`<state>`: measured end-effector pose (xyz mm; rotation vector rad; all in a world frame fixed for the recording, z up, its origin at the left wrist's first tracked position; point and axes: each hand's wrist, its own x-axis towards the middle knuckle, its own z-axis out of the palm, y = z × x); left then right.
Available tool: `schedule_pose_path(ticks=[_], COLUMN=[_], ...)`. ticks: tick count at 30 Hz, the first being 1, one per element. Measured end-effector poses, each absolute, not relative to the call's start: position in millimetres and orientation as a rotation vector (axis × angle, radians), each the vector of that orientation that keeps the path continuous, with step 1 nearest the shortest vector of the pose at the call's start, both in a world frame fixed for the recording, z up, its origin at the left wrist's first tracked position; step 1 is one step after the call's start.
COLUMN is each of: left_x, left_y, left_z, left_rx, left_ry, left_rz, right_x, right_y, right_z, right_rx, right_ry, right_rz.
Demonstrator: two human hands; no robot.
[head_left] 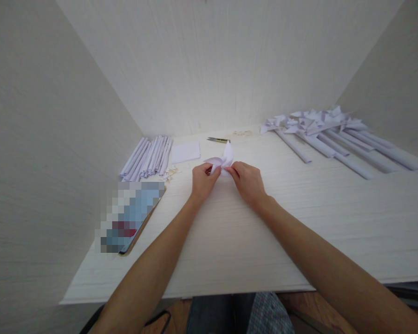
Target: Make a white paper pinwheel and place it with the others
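Between my two hands is a white paper pinwheel [226, 157], its folded blades curling toward the middle and one blade pointing up. My left hand [205, 180] grips its left side, thumb and fingers closed on the paper. From the right, my right hand [246, 180] pinches it near the centre with thumb and forefinger. Whatever lies under the fingertips at the centre is hidden. Just beyond the pinwheel lies a pair of small thread snips [218, 139]. A stack of square white paper [186, 152] lies to the left of the snips.
Rolled paper tubes [148, 157] lie in a pile at the left, beside small pale bits [169, 173]. More pale bits [242, 133] are by the back wall. Finished pinwheels on paper sticks [320, 127] are heaped at right. A blurred-out phone or tablet [139, 215] lies front left.
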<state>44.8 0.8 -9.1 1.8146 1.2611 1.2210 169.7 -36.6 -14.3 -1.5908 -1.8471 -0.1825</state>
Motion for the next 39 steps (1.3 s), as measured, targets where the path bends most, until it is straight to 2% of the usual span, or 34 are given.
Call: schedule_pose_path(ticks=[8, 22, 39], left_x=[45.7, 46.0, 45.4], left_y=[1.1, -1.4, 1.8], left_z=[-11.6, -7.3, -11.5], left_rx=[1.855, 1.848, 1.854], left_ry=[1.226, 1.264, 1.287], left_rz=[1.193, 1.221, 1.246], right_x=[165.2, 166.5, 169.5], right_y=[-39.9, -40.7, -35.5], right_z=[-10.3, -11.0, -10.8], right_rx=[-1.843, -1.605, -1.663], right_ry=[-1.847, -1.897, -1.759], right_rz=[-0.271, -0.208, -0.011])
